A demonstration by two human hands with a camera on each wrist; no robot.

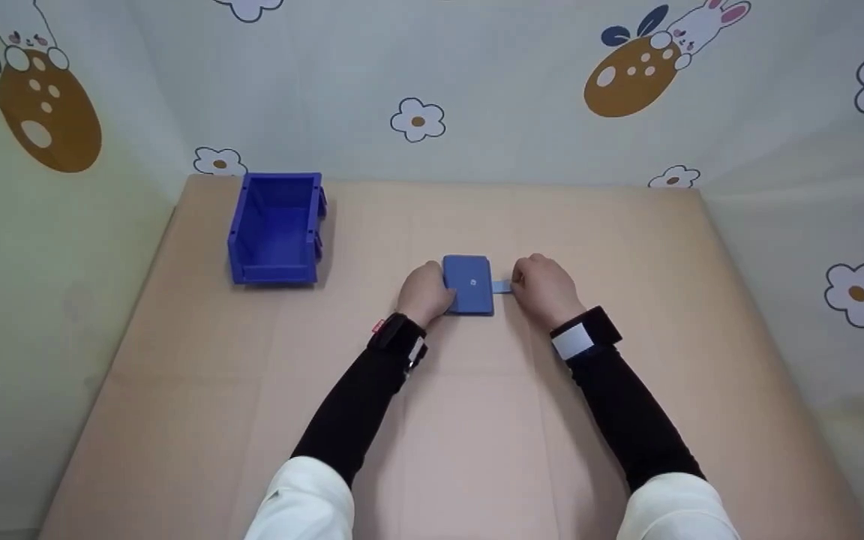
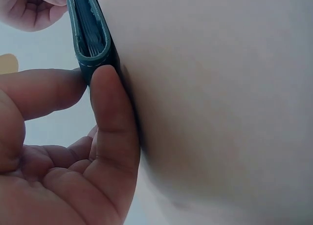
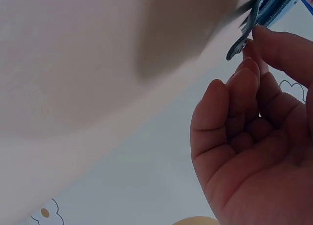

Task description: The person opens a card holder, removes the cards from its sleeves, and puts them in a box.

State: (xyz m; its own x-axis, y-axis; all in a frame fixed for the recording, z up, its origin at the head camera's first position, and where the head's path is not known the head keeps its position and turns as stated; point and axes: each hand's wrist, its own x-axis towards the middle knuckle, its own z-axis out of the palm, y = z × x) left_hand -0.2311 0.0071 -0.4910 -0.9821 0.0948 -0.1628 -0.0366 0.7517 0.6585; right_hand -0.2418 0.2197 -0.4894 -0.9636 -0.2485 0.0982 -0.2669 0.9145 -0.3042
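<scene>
A small blue wallet (image 1: 471, 292) lies on the table, with a little light mark on its face. My left hand (image 1: 424, 294) grips its left edge; in the left wrist view the thumb and a finger pinch the folded spine of the wallet (image 2: 91, 57), and layered inner sleeves show at its end. From the right edge sticks out a light blue strap (image 1: 502, 286). The thumb and fingertips of my right hand (image 1: 548, 291) pinch this strap, whose tip (image 3: 236, 50) shows past the fingers in the right wrist view.
A blue plastic bin (image 1: 276, 273) with nothing in it stands at the back left of the table (image 1: 469, 420). Patterned curtains (image 1: 507, 97) with flowers and rabbits hang behind and at both sides.
</scene>
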